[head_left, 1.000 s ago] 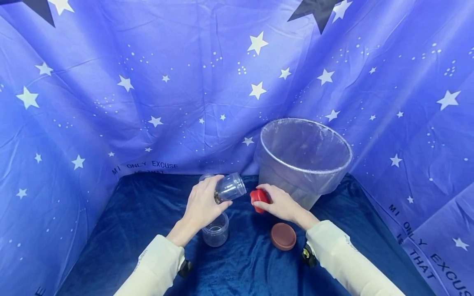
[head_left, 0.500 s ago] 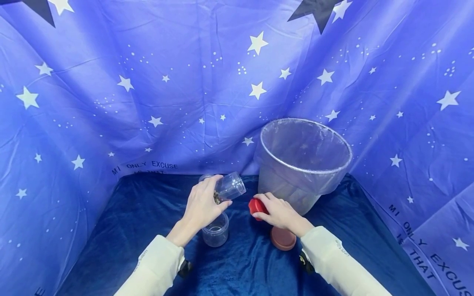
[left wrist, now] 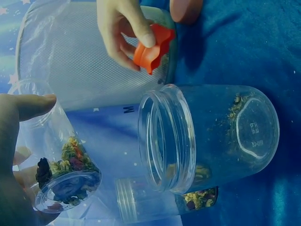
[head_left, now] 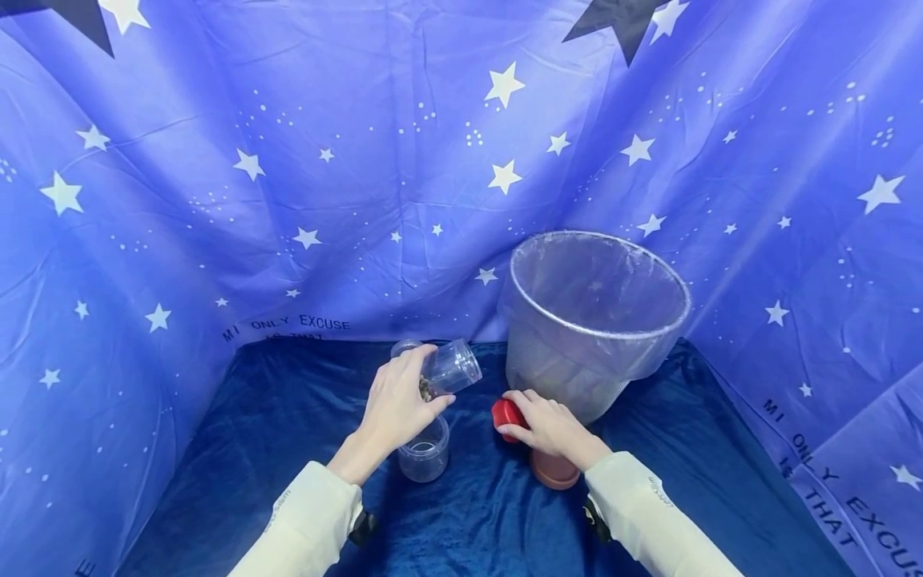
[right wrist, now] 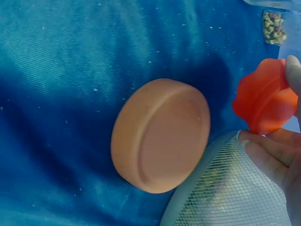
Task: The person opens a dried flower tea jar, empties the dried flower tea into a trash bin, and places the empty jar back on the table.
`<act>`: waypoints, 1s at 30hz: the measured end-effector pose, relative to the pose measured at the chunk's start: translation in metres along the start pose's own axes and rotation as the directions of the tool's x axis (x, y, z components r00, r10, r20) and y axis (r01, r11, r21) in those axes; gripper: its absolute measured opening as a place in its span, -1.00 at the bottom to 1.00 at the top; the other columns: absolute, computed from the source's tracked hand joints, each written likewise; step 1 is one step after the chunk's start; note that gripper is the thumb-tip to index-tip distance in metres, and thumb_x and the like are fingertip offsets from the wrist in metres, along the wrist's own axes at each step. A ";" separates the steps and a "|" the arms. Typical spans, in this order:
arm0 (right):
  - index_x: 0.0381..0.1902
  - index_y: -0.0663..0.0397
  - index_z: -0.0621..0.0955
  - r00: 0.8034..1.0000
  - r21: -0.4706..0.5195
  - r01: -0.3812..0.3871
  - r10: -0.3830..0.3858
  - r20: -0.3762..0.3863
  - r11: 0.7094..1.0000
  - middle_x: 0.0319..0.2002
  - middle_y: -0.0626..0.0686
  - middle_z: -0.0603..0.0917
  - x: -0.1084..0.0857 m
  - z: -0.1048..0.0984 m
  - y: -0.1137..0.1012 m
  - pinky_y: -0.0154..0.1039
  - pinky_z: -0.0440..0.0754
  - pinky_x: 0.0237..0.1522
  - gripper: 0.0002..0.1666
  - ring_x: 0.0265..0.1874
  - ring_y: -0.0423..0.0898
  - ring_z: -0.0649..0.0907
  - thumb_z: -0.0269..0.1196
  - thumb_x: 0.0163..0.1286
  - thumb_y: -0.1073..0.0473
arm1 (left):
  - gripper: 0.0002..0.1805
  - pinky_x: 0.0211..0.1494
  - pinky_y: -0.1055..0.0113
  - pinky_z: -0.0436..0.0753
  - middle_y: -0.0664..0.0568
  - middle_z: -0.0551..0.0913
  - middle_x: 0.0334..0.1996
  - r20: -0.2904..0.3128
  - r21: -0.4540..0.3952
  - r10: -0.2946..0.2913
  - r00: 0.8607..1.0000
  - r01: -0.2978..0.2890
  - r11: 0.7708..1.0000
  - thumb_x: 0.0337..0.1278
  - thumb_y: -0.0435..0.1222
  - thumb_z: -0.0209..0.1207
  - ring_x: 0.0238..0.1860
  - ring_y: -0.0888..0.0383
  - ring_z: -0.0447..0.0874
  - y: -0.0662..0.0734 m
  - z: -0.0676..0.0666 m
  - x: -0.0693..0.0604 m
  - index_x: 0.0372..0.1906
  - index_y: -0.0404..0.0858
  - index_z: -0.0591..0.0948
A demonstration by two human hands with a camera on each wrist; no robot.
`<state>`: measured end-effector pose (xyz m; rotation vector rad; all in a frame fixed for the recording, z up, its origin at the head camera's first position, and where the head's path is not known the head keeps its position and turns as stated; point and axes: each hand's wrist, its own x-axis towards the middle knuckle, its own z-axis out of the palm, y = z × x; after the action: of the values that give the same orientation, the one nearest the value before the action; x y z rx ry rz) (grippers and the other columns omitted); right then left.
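My left hand grips a small clear jar, tilted with its mouth to the right. Dried flower bits lie near its base in the left wrist view. Below it, a wider clear jar stands uncapped on the cloth, with a few crumbs at its bottom. My right hand pinches a red scalloped lid between thumb and fingers, held above the cloth. Under that hand is a round brown lid, partly hidden in the head view.
A mesh bin with a clear liner stands at the back right, close behind my right hand. Another clear jar with dried flowers stands behind my left hand. Dark blue cloth covers the table; a starry curtain surrounds it.
My right hand has moved down toward me with the red lid, now partly covering the brown lid. The left hand and its tilted jar have stayed nearly still.
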<state>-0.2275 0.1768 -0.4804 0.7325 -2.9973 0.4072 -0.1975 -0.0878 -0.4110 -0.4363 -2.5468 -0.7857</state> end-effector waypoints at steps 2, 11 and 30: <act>0.21 -0.01 0.50 1.000 -0.007 -0.004 0.004 0.004 1.000 -0.03 0.13 0.64 0.000 0.004 0.002 0.03 0.65 -0.23 -0.33 -0.28 0.08 0.70 0.25 0.30 -0.27 | -0.19 0.20 -0.06 0.54 -0.10 0.67 0.07 -0.003 -0.001 0.002 1.000 -0.002 1.000 -0.21 -0.07 0.52 0.10 -0.04 0.63 0.000 0.000 0.000 0.24 -0.17 0.47; 0.20 -0.03 0.52 1.000 -0.002 -0.022 0.022 0.004 1.000 -0.06 0.11 0.63 0.000 0.017 0.004 0.02 0.63 -0.28 -0.35 -0.31 0.05 0.70 0.29 0.27 -0.24 | -0.19 0.20 -0.05 0.54 -0.10 0.67 0.08 -0.003 -0.016 -0.009 1.000 0.009 1.000 -0.21 -0.06 0.52 0.10 -0.05 0.63 -0.002 0.000 0.000 0.25 -0.16 0.47; 0.14 0.06 0.55 0.995 -0.120 0.067 -0.075 -0.066 0.990 -0.14 0.16 0.63 -0.007 0.029 0.001 0.01 0.62 -0.24 -0.38 -0.36 0.12 0.68 0.32 0.26 -0.18 | -0.21 0.16 -0.04 0.56 -0.07 0.67 0.06 -0.003 -0.052 -0.011 1.000 0.011 0.999 -0.19 -0.05 0.51 0.07 -0.03 0.64 0.006 0.000 0.000 0.24 -0.15 0.47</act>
<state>-0.2207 0.1729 -0.5090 0.7942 -2.8898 0.2455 -0.1954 -0.0833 -0.4084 -0.4377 -2.5323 -0.8570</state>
